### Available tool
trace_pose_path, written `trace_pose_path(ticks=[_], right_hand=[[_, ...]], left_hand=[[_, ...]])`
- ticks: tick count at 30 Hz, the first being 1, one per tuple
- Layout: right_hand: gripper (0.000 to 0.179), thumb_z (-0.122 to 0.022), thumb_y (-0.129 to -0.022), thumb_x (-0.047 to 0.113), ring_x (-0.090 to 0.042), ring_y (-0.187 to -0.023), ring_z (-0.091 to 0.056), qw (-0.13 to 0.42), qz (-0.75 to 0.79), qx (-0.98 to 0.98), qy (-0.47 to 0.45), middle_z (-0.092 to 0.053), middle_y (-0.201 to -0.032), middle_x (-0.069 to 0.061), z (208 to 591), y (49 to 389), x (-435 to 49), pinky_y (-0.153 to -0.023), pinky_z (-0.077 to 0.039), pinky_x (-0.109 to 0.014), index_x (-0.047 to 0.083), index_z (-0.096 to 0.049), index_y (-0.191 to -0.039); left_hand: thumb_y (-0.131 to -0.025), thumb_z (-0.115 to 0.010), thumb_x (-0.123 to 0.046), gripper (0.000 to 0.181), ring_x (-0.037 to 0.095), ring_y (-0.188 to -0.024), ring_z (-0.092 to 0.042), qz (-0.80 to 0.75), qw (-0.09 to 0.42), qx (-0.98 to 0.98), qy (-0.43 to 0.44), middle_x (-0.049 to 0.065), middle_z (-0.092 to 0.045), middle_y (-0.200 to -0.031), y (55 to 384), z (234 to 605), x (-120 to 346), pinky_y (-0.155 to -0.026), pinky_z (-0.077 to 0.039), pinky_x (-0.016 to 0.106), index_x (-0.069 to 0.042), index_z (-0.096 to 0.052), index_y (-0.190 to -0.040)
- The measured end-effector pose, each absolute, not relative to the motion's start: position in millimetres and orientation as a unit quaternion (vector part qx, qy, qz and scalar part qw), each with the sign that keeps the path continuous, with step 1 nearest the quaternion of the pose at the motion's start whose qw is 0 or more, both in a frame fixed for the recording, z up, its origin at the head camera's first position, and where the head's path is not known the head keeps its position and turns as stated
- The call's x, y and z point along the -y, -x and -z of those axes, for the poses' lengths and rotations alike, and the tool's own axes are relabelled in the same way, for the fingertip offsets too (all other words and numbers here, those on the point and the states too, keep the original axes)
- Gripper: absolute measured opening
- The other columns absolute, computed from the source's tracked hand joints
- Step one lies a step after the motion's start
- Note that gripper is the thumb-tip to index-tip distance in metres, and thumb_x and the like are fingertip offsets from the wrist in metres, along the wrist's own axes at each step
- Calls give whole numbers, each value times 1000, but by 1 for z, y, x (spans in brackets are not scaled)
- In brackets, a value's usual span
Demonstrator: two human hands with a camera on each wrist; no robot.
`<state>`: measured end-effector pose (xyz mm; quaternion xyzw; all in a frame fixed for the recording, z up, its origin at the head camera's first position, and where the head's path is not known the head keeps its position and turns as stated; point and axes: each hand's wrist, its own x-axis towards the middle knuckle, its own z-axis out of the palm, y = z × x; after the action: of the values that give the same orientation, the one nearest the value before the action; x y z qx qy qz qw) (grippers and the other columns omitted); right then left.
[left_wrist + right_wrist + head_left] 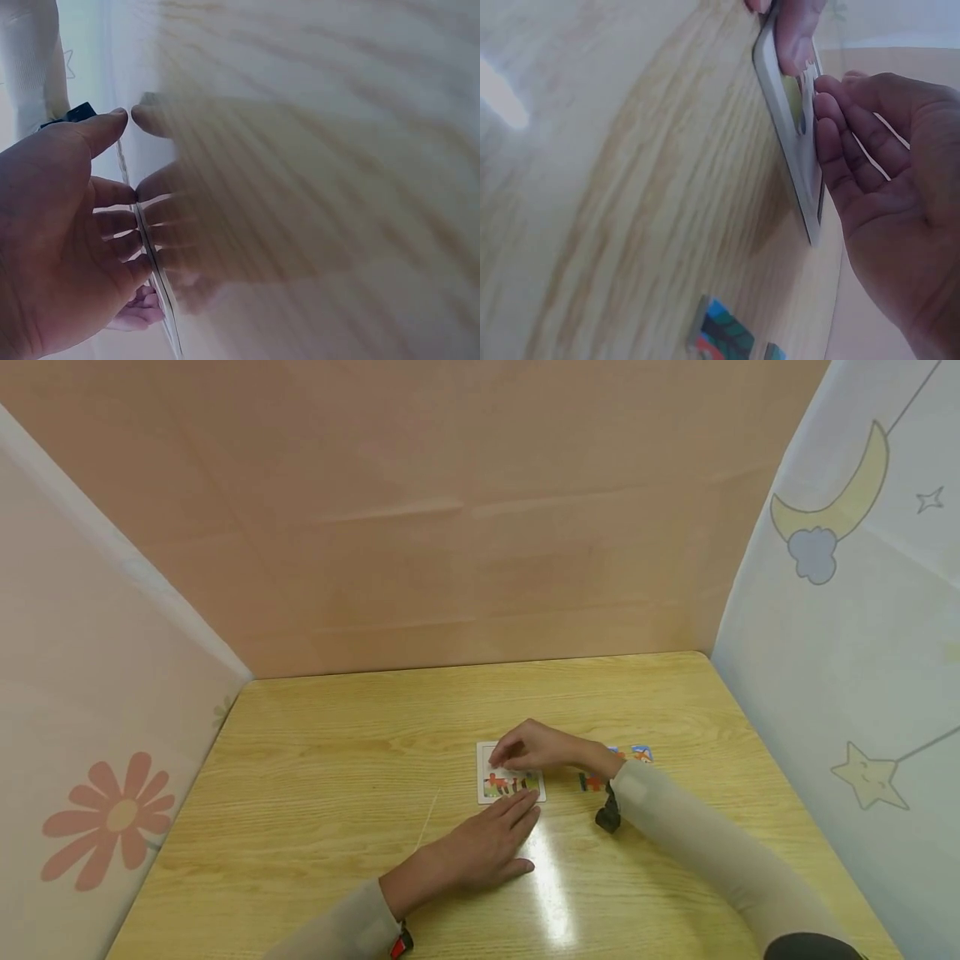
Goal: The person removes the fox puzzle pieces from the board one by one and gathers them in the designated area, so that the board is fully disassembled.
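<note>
A small white-framed puzzle tray (481, 777) lies on the table, with colourful puzzle pieces (512, 787), red and striped, along its near side. My left hand (491, 843) reaches over the tray's near edge with fairly straight fingers, its fingertips over the frame and pieces. From the far right my right hand (536, 747) bends over the tray. In the right wrist view its fingertips (826, 131) come down onto the tray's inner surface, thumb close to the index finger. I cannot tell whether a piece sits between them.
Several loose puzzle pieces (591, 782) lie right of the tray, partly under the right forearm; one (724, 330) shows blue, green and red. The wood-grain table (337, 760) is glossy. A tan backdrop (480, 568) and printed side panels (847, 652) surround it.
</note>
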<state>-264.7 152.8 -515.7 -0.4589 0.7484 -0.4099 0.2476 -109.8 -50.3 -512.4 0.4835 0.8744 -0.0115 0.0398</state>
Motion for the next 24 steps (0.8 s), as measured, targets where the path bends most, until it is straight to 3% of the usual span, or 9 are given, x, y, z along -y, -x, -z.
trace_pose_path(ticks=[17, 24], right_hand=[[21, -68, -102, 1, -20, -98, -75, 294, 426, -741, 428, -79, -109, -7, 515, 264, -146, -86, -63, -30, 2, -76, -121], [22, -69, -102, 0, -20, -100, -75, 298, 437, -733, 428, -79, -109, -8, 517, 266, -146, -88, -63, -31, 1, -77, -122]], left_hand=[[-109, -51, -54, 80, 31, -163, -20, 9, 70, -869, -490, 19, -21, -175, 115, 509, 51, -131, -25, 38, 0, -32, -165], [-109, -51, -54, 80, 31, -163, -19, -1, 72, -867, -494, 19, -20, -175, 115, 511, 53, -131, -25, 38, 0, -32, -165]])
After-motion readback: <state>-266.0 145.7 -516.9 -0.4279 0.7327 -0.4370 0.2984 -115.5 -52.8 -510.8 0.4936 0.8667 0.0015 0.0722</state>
